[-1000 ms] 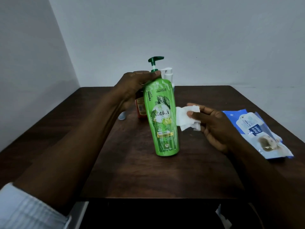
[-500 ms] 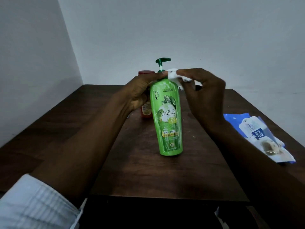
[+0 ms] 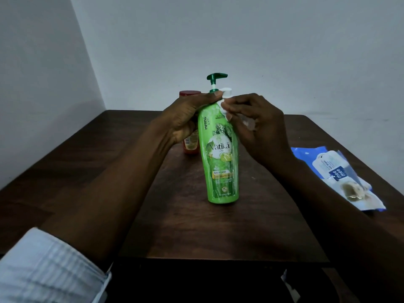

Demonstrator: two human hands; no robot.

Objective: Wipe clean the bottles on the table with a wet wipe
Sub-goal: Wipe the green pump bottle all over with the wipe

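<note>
A tall green shampoo pump bottle [image 3: 222, 162] stands upright at the middle of the dark wooden table [image 3: 196, 232]. My left hand [image 3: 185, 115] grips its shoulder from the left, thumb just under the pump collar. My right hand [image 3: 255, 125] pinches a white wet wipe [image 3: 223, 108] and presses it against the bottle's upper right shoulder. Most of the wipe is hidden inside that hand. Behind my left hand stands a red-capped bottle [image 3: 190, 147]. A white pump top [image 3: 226, 92] of another bottle peeks out behind the green one.
A blue and white pack of wet wipes [image 3: 341, 178] lies flat near the table's right edge. Pale walls close the far side and the left. The table's front edge runs just below the green bottle.
My right hand has brought the wipe from the right of the bottle up to its top, then a little down onto the shoulder. My left hand keeps its grip.
</note>
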